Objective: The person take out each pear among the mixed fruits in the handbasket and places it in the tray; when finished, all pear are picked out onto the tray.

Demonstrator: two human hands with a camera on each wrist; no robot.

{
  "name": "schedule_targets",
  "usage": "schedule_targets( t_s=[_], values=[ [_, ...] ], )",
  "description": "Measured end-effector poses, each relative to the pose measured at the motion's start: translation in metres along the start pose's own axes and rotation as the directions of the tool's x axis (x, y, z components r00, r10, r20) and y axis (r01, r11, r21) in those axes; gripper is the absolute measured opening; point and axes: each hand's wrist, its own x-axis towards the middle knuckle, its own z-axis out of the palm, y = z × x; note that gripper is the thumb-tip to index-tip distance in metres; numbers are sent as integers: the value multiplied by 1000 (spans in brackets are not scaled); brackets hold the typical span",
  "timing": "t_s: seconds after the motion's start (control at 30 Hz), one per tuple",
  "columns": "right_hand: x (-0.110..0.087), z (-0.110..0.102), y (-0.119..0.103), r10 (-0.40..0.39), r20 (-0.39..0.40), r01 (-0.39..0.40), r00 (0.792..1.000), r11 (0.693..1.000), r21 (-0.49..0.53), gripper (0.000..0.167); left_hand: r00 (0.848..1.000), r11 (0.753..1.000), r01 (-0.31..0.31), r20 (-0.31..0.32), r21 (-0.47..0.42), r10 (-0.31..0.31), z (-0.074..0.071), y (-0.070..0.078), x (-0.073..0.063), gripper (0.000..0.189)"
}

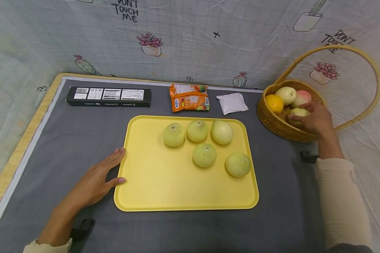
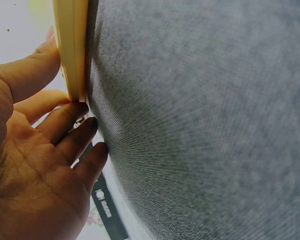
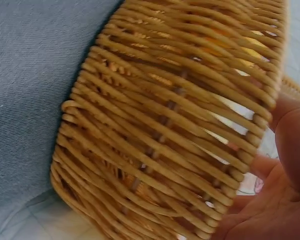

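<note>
Pale green fruit (image 1: 298, 112), in wicker basket (image 1: 280, 128); yellow tray (image 1: 158, 186), lying flat

Draped booth (image 1: 22, 52); printed sheets (image 1: 190, 52), grey tabletop (image 1: 69, 140)

A yellow tray (image 1: 158, 186) carries five pale green fruits (image 1: 204, 155) in its far and right parts. The left hand (image 1: 94, 181) touches the tray's left rim. Right of the tray's far corner, a wicker basket (image 1: 277, 125) holds an orange fruit (image 1: 274, 104), a pinkish fruit (image 1: 301, 97), a creamy fruit (image 1: 286, 95) and a pale yellow fruit (image 1: 299, 112), which the right hand (image 1: 318, 117) grips. Past the tray's far edge lie a black box (image 1: 109, 96), an orange packet (image 1: 189, 98) and a white sachet (image 1: 232, 103).
</note>
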Motion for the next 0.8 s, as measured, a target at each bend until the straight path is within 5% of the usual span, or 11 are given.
schedule_targets(
  t_s=[0.43, 0.8],
  values=[
    [6, 18, 8, -21, -116, 24, 993, 999, 28, 74, 1000, 1000, -15, -4, 1, 15, -1, 0, -1, 98],
    [-8, 10, -18, 19, -167, 4, 986, 991, 134, 76, 1000, 1000, -14, -5, -11, 14, -1, 0, 0, 98]
  ],
)
